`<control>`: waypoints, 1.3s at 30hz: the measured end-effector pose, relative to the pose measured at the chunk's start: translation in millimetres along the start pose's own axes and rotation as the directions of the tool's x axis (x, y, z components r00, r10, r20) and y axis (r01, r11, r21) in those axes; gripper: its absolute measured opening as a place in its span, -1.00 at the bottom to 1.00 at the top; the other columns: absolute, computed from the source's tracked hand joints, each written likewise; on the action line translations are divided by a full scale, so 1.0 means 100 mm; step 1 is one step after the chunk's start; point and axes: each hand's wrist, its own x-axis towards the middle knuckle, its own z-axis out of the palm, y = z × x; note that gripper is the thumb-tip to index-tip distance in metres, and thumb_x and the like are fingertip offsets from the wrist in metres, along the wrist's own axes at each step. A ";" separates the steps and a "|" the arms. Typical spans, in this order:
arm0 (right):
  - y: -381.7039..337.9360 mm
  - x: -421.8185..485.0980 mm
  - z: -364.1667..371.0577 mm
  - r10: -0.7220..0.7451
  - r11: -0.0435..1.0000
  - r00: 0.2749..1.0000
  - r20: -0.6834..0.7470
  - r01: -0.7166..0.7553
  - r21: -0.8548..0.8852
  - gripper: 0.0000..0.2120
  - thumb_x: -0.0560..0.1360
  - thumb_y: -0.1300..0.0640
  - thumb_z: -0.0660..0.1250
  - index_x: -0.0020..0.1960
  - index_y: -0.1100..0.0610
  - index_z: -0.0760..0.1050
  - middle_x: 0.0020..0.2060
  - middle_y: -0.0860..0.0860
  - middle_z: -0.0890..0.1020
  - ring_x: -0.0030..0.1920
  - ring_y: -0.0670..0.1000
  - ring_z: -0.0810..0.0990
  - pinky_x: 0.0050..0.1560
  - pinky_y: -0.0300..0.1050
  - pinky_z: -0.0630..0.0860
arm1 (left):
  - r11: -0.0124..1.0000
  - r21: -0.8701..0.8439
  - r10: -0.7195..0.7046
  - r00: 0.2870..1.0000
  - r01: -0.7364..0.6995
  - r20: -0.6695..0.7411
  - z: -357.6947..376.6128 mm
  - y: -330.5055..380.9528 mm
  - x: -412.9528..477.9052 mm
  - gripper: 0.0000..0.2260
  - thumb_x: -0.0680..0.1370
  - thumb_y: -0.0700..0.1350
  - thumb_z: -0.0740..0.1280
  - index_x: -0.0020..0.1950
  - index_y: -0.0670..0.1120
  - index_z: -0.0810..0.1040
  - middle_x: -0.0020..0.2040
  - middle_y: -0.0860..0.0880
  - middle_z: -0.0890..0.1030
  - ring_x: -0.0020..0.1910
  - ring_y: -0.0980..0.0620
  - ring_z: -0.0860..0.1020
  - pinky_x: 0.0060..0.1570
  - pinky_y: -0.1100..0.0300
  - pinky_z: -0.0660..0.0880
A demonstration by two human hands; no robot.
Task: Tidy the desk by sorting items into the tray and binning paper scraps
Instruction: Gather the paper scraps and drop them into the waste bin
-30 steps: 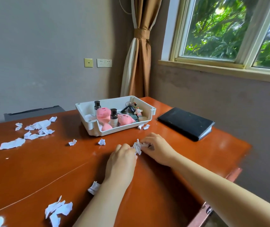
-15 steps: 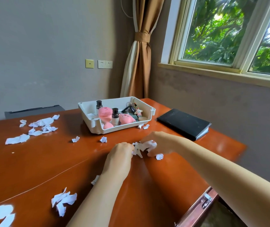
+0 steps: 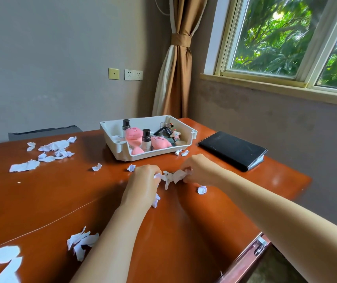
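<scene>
**Paper scraps gathered between two hands on the desk**

Scraps of torn white paper (image 3: 171, 177) lie bunched at the centre of the desk (image 3: 184, 231), just in front of the white tray (image 3: 122, 152). The left hand (image 3: 143, 184) and right hand (image 3: 199, 170), both knuckles-up, are curled inward and pinch opposite ends of this bunch. The material is judged very light, soft and easily crushed; it should compress into a wad when squeezed, though small pieces may slip out, as the loose scrap (image 3: 201, 189) near the right wrist suggests. A cupped, enclosing hold around the whole bunch would serve better than a fingertip pinch. Each piece is crumpled, ragged-edged and bright against the glossy red-brown wood. Further scraps are scattered far left (image 3: 55, 148), near left (image 3: 82, 242) and beside the tray's near right corner (image 3: 181, 153). The tray already holds pink plush toys (image 3: 131, 135), small bottles (image 3: 146, 139) and keys (image 3: 164, 128). A black notebook (image 3: 233, 149) lies to the right. No bin is visible.
</scene>
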 end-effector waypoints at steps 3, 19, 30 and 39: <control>0.01 0.02 0.02 -0.004 1.000 1.000 -0.027 0.004 0.007 -0.75 0.45 0.17 0.37 0.06 0.31 0.57 -0.01 0.21 0.62 -0.11 0.20 0.51 -0.24 -0.11 0.30 | 0.999 -0.042 0.013 1.000 -0.013 -0.021 -0.03 0.01 0.02 -0.75 0.57 -0.25 0.25 0.22 -0.17 0.58 0.19 -0.15 0.59 0.19 -0.10 0.53 0.18 0.16 0.37; 0.04 -0.33 -0.46 0.046 0.953 0.995 -0.088 -0.017 0.302 -0.84 0.44 0.12 0.42 -0.08 0.22 0.65 -0.25 0.07 0.70 -0.27 -0.01 0.68 -0.12 -0.17 0.61 | 0.978 -0.124 0.139 0.970 -0.166 -0.199 -0.31 0.29 -0.04 -0.84 0.55 -0.18 0.31 0.04 -0.08 0.67 0.05 -0.06 0.64 -0.08 0.07 0.49 -0.33 0.43 0.31; 0.40 -1.43 -0.86 0.132 0.961 0.979 -0.153 -0.088 0.263 -0.71 0.37 0.16 0.40 -0.51 0.09 0.47 -0.43 0.03 0.66 -0.22 0.14 0.67 -0.32 -0.21 0.39 | 0.923 -0.232 0.326 0.944 -0.306 0.052 -0.24 1.11 -0.52 -0.89 0.52 -0.14 0.37 -0.13 0.07 0.61 -0.14 0.04 0.61 -0.14 0.13 0.55 -0.21 0.32 0.44; 0.81 -2.35 -0.54 0.240 0.933 0.970 -0.047 -0.217 0.286 -0.61 0.39 0.20 0.41 -0.56 -0.08 0.45 -0.54 -0.12 0.55 -0.54 -0.21 0.43 -0.51 -0.42 0.28 | 0.873 -0.308 0.465 0.835 -0.378 0.294 0.33 1.46 -1.18 -0.89 0.50 -0.14 0.37 -0.16 0.06 0.64 -0.31 0.21 0.54 -0.20 0.16 0.51 -0.15 0.34 0.44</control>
